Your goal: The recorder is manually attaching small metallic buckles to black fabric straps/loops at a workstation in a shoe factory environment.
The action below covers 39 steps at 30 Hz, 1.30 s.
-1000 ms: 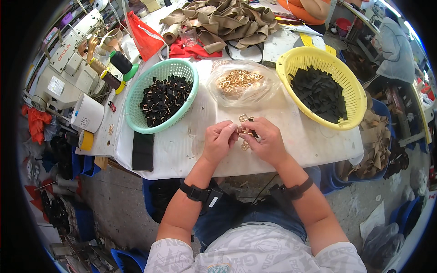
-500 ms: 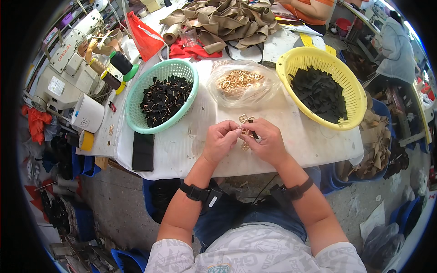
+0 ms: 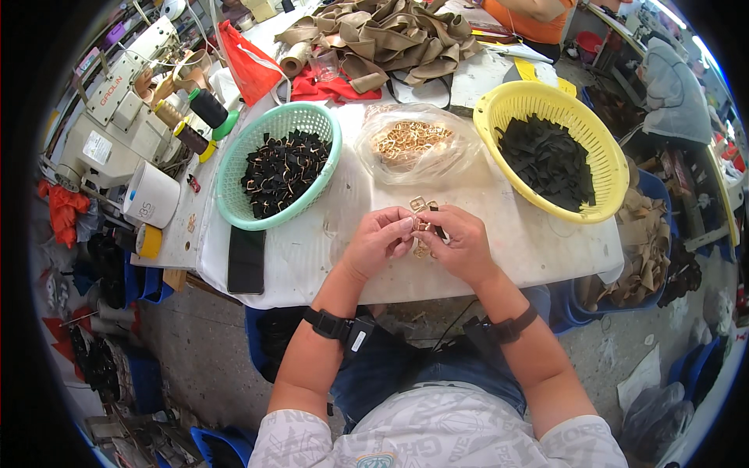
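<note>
At the near table edge, both my hands meet in front of me. My left hand (image 3: 379, 240) is closed, thumb and forefinger pinching at a small gold buckle (image 3: 420, 225) between the hands. My right hand (image 3: 462, 242) closes on a short black fabric strip (image 3: 440, 232), whose end shows by the fingers. How strip and buckle join is hidden by my fingertips. Loose gold buckles (image 3: 419, 204) lie just beyond the fingers, with more below them. A clear plastic bag (image 3: 468, 160) of gold buckles (image 3: 409, 143) sits open farther back.
A mint-green basket (image 3: 331, 125) at left holds black pieces with gold rings; a yellow basket (image 3: 608, 160) at right holds black strips. A black phone (image 3: 246, 261) lies at the left edge. Behind are brown strips (image 3: 390, 39), left a sewing machine (image 3: 117, 109). Another person's arm (image 3: 534, 8) shows.
My left hand's fingers have shifted and loosened slightly, with its other fingers curling lower. My right hand stays almost in place.
</note>
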Motion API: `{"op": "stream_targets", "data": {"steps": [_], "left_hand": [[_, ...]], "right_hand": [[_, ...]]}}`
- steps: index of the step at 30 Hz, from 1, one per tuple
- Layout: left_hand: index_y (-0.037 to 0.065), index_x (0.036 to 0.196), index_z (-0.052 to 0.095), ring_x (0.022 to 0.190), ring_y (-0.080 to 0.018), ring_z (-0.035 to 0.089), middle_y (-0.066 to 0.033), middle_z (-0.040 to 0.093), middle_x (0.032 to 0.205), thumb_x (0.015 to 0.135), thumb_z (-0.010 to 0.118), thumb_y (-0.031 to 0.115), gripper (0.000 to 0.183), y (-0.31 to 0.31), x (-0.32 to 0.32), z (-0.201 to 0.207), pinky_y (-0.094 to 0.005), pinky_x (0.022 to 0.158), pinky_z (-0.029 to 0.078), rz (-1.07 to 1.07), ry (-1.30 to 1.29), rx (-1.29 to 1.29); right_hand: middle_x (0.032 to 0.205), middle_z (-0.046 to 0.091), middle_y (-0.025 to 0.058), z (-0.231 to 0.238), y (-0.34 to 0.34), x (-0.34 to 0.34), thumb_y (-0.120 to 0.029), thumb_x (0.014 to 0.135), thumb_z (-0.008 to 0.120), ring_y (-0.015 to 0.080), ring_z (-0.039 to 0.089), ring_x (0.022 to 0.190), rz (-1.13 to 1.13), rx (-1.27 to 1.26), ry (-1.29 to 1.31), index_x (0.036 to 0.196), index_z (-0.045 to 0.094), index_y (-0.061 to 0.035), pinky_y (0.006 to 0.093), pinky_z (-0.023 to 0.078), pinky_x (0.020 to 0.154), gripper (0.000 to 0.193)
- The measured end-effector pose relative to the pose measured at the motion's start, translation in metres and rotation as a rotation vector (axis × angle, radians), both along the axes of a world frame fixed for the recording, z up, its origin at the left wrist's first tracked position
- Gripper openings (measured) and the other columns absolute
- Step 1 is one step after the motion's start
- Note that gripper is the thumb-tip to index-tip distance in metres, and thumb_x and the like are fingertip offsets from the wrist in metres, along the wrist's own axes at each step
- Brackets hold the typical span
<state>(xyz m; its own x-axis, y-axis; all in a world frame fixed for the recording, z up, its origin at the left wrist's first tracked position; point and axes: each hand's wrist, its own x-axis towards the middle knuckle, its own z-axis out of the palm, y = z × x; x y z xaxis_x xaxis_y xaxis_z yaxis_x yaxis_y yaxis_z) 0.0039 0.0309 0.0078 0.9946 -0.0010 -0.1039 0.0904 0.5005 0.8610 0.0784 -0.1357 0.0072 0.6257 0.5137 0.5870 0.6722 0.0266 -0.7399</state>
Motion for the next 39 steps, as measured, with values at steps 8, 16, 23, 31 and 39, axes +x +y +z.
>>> {"op": "stream_targets", "data": {"steps": [8, 16, 23, 31, 39], "left_hand": [[-0.001, 0.088, 0.063, 0.056, -0.003, 0.047, 0.0031, 0.058, 0.068, 0.09, 0.06, 0.01, 0.012, -0.008, -0.002, -0.005, -0.0184, 0.049, 0.036, 0.194, -0.053, 0.375], [-0.001, 0.088, 0.062, 0.054, -0.0019, 0.045, 0.0017, 0.058, 0.071, 0.09, 0.06, 0.006, 0.007, -0.011, -0.002, -0.005, -0.0178, 0.046, 0.033, 0.2, -0.086, 0.382], [0.0, 0.094, 0.061, 0.057, -0.0022, 0.047, 0.0005, 0.06, 0.075, 0.091, 0.06, 0.008, 0.008, -0.01, 0.0, -0.009, -0.0175, 0.05, 0.036, 0.285, -0.055, 0.339], [0.001, 0.091, 0.064, 0.063, -0.0053, 0.05, 0.0001, 0.059, 0.075, 0.082, 0.068, 0.006, 0.01, 0.02, -0.01, -0.01, -0.0209, 0.057, 0.042, 0.332, -0.193, 0.962], [0.001, 0.087, 0.064, 0.066, -0.0121, 0.055, -0.003, 0.059, 0.085, 0.079, 0.07, 0.004, 0.01, 0.002, -0.021, 0.022, -0.0251, 0.062, 0.046, 0.055, -0.219, 1.338]], "right_hand": [[0.081, 0.063, 0.0141, -0.008, 0.007, -0.001, 0.0, 0.071, 0.072, 0.0298, 0.062, 0.068, -0.043, -0.036, -0.075, 0.093, 0.066, -0.0027, 0.0357, 0.052, 0.06, 0.023], [0.082, 0.059, 0.0135, -0.011, 0.008, -0.001, 0.003, 0.071, 0.067, 0.032, 0.061, 0.069, -0.036, -0.073, -0.151, 0.096, 0.06, -0.0018, 0.0385, 0.05, 0.059, 0.027], [0.082, 0.06, 0.0146, -0.007, 0.007, 0.0, 0.007, 0.074, 0.061, 0.0327, 0.061, 0.071, -0.058, -0.07, -0.15, 0.099, 0.06, -0.0006, 0.0397, 0.05, 0.062, 0.027], [0.081, 0.067, 0.0151, -0.01, 0.008, 0.001, 0.004, 0.086, 0.054, 0.0285, 0.067, 0.072, -0.262, 0.097, 0.192, 0.104, 0.06, -0.0013, 0.0354, 0.052, 0.063, 0.019], [0.08, 0.067, 0.0155, -0.018, 0.005, 0.006, -0.001, 0.086, 0.059, 0.0313, 0.067, 0.071, -0.251, 0.092, 0.11, 0.097, 0.061, -0.0014, 0.0357, 0.051, 0.062, 0.011]]}}
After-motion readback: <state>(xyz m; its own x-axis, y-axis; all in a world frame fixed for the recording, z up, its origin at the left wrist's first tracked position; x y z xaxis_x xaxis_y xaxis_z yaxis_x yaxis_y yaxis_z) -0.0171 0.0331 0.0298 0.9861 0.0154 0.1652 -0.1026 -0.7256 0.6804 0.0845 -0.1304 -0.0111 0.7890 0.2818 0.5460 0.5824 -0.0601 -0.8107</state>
